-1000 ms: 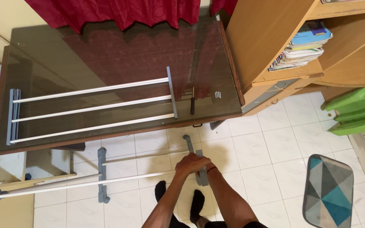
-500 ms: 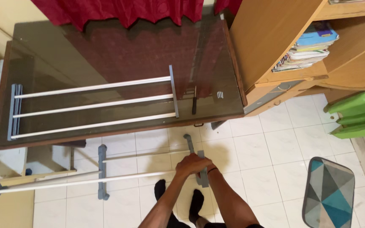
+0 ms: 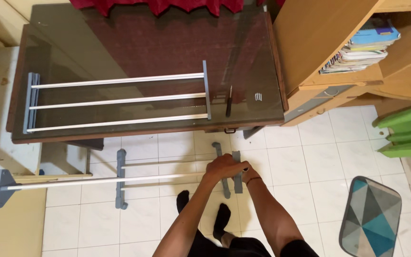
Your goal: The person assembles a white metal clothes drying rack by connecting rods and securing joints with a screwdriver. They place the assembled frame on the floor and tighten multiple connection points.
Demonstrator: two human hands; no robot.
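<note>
The grey bracket (image 3: 237, 172) stands upright over the tiled floor (image 3: 310, 157), just in front of the table (image 3: 143, 43) edge, at the end of a white rod (image 3: 105, 181). Both hands meet on it: the left hand (image 3: 220, 166) is closed around the rod end, and the right hand (image 3: 246, 172) is mostly hidden behind the bracket, so I cannot tell its grip. To join them well, the rod should stay straight with the bracket hole. Both forearms reach forward and downward, wrists close together. On the table lies a rack (image 3: 120, 102).
</note>
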